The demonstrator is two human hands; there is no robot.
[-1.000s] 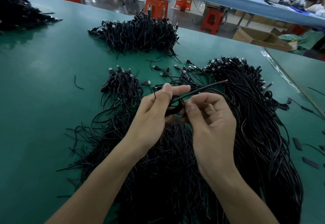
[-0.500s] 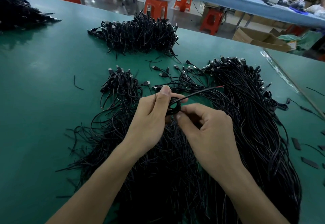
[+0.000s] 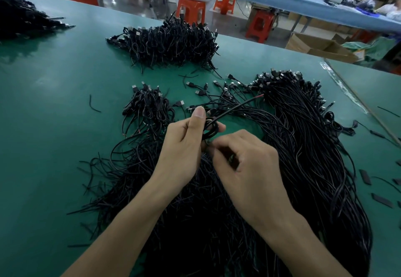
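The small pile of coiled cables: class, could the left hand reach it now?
Probably yes: the small pile lies close beside the left hand, nothing standing between, but that hand grips a coiled cable.

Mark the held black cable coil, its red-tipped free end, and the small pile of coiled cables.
Held black cable coil [image 3: 213,130], head view: exposed loop.
Red-tipped free end [image 3: 260,96], head view: red tip.
Small pile of coiled cables [image 3: 149,105], head view: heap's middle.

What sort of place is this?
Likely a cable-assembly workshop: heaps of black USB cables on a long green worktable, a coiled cable in the left hand, orange stools and cardboard boxes behind.
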